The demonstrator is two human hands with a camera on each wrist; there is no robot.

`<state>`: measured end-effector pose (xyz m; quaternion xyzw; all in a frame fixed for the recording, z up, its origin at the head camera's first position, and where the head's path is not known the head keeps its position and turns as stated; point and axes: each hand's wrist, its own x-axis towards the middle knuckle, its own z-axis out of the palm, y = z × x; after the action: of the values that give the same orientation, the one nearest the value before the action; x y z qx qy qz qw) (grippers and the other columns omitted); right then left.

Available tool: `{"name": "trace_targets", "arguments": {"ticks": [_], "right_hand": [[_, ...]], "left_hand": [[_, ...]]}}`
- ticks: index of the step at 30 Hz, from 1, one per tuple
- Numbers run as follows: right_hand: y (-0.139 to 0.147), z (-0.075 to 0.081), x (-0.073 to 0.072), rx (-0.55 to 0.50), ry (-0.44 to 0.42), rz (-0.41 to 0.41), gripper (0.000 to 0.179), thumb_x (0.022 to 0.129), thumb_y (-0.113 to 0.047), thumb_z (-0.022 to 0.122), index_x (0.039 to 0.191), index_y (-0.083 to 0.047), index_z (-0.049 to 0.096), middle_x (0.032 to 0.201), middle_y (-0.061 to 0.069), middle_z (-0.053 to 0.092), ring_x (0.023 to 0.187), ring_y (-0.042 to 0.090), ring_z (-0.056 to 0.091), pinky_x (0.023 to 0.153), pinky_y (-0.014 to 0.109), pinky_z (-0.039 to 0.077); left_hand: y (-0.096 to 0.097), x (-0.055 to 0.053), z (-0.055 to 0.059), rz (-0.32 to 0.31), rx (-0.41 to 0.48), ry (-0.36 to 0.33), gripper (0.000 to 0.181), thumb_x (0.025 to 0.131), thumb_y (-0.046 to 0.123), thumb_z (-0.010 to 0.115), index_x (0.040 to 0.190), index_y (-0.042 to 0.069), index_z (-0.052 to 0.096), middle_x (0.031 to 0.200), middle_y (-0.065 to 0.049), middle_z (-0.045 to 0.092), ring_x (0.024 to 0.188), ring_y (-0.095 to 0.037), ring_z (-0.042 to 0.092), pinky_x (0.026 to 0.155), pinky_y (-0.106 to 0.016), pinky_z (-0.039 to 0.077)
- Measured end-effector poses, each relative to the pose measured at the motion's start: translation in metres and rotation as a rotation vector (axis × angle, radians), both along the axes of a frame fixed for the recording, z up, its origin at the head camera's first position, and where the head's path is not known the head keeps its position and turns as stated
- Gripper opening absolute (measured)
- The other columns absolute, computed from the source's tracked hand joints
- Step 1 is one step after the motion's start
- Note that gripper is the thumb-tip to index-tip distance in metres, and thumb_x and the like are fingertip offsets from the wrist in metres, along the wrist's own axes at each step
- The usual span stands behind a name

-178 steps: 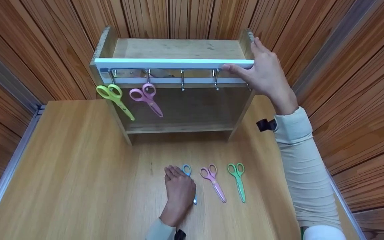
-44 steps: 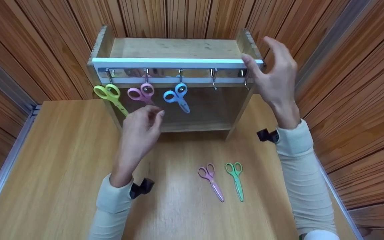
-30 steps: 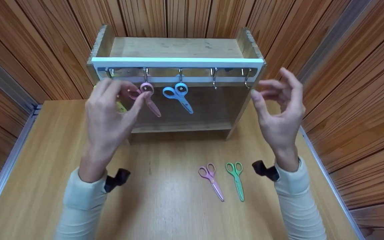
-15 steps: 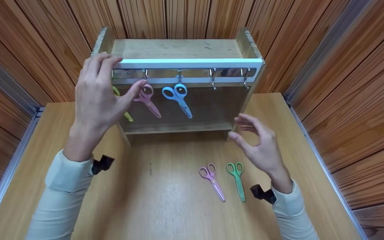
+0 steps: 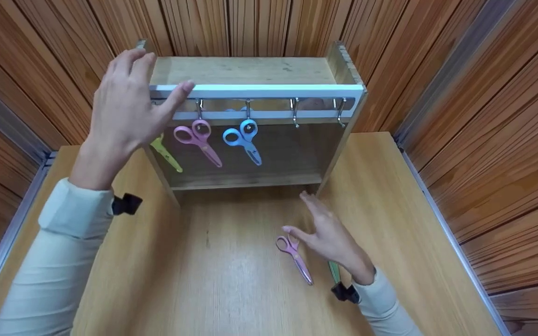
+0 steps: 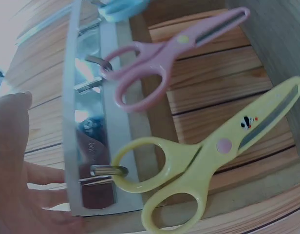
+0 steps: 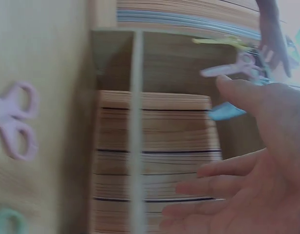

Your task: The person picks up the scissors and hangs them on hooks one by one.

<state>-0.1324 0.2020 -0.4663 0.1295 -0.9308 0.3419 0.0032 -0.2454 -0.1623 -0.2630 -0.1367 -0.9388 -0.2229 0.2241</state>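
A wooden rack (image 5: 250,70) with a white rail (image 5: 269,88) and metal hooks stands at the back of the table. My left hand (image 5: 131,95) rests on the rack's top left corner, fingers straight, thumb pressed on the rail. Yellow scissors (image 5: 166,157) (image 6: 203,170), pink scissors (image 5: 197,140) (image 6: 159,66) and blue scissors (image 5: 242,139) hang from the left hooks. My right hand (image 5: 327,235) (image 7: 252,180) hovers open just above the table. It sits beside a second pink pair (image 5: 293,254) (image 7: 13,124) and covers most of a green pair (image 5: 333,271).
Two hooks (image 5: 294,113) at the right of the rail hang bare. The light wooden table (image 5: 110,270) is walled in by wooden slats on three sides, with metal strips (image 5: 446,228) along its left and right edges.
My right hand has dropped from the rack's right end to the table by the loose scissors. My left hand has risen from the hanging scissors to the rack's top left corner.
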Motion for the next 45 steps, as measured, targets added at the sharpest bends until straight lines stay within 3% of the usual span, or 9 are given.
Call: {"name": "trace_targets", "arguments": {"ticks": [6,14,26,31,38,45], "right_hand": [[-0.007,-0.035,0.009,0.044,-0.089,0.016,0.106,0.091,-0.054,0.078,0.163,0.005,0.027,0.171,0.03,0.025,0.158,0.046,0.03,0.123,0.057,0.036],[-0.019,-0.067,0.017,0.104,-0.14,0.062,0.121,0.087,-0.064,0.077,0.162,0.011,0.019,0.17,0.036,0.017,0.159,0.05,0.022,0.127,0.059,0.03],[-0.023,-0.08,0.024,0.24,-0.235,0.046,0.104,0.092,-0.053,0.077,0.157,0.015,0.032,0.166,0.038,0.024,0.159,0.052,0.02,0.13,0.062,0.023],[-0.023,-0.081,0.025,0.293,-0.256,0.038,0.095,0.096,-0.043,0.076,0.157,0.015,0.033,0.166,0.04,0.023,0.159,0.053,0.019,0.13,0.061,0.023],[-0.025,-0.082,0.025,0.381,-0.166,0.052,0.071,0.101,-0.026,0.068,0.149,0.019,0.042,0.158,0.045,0.035,0.153,0.056,0.033,0.127,0.062,0.032],[-0.025,-0.08,0.021,0.464,-0.01,0.078,0.048,0.098,-0.007,0.064,0.136,0.021,0.056,0.141,0.044,0.056,0.137,0.056,0.055,0.114,0.06,0.049]], "left_hand": [[0.001,-0.012,0.003,0.027,-0.107,-0.111,0.101,0.1,0.077,0.038,0.164,-0.001,0.027,0.174,-0.024,0.02,0.163,-0.045,0.017,0.132,-0.062,0.02],[-0.005,-0.015,0.006,0.118,-0.212,-0.204,0.115,0.095,0.087,0.024,0.167,-0.001,0.007,0.176,-0.024,0.001,0.164,-0.045,0.006,0.133,-0.063,0.013],[0.001,-0.018,0.003,0.182,-0.29,-0.225,0.124,0.091,0.092,0.011,0.163,-0.009,0.016,0.17,-0.035,0.018,0.158,-0.053,0.024,0.122,-0.07,0.033],[0.005,-0.018,0.003,0.192,-0.299,-0.239,0.124,0.091,0.092,0.009,0.162,-0.01,0.018,0.169,-0.034,0.018,0.159,-0.051,0.022,0.124,-0.067,0.03],[0.007,-0.016,-0.001,0.199,-0.322,-0.216,0.126,0.09,0.093,0.011,0.161,-0.01,0.023,0.168,-0.034,0.021,0.158,-0.051,0.026,0.124,-0.066,0.032],[0.007,-0.015,0.003,0.196,-0.365,-0.204,0.135,0.084,0.099,0.021,0.16,-0.012,0.026,0.165,-0.038,0.028,0.151,-0.057,0.036,0.111,-0.068,0.047]]}}
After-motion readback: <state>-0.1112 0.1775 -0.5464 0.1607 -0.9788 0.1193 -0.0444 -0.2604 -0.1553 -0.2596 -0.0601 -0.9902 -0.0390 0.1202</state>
